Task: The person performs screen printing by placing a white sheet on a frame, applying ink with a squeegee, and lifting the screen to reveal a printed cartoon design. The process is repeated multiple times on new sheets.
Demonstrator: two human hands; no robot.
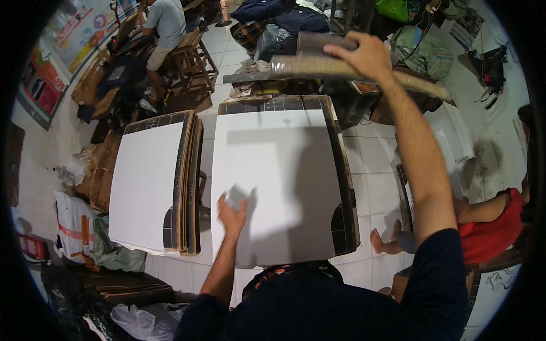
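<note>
A large white sheet (273, 182) lies flat on a dark board with pale line markings (344, 227) in front of me. My left hand (232, 217) is over the sheet's left part, thumb and fingers apart, holding nothing; I cannot tell whether it touches the sheet. My raised right hand (367, 57) is closed around a brown block (321, 42) beyond the board's far edge. Under that block runs a long, blurred wooden bar-like piece (307, 67), grey at its left end and yellowish along the middle. Its shadow and my arm's fall across the sheet.
Left of me, another white sheet (145, 187) tops a stack of boards (190, 187). A seated person (165, 23) is at the far left, beside a wooden stool (190, 57). At right sits a person in red (495, 227), bare feet near my board. Bags (77, 227) line the left wall.
</note>
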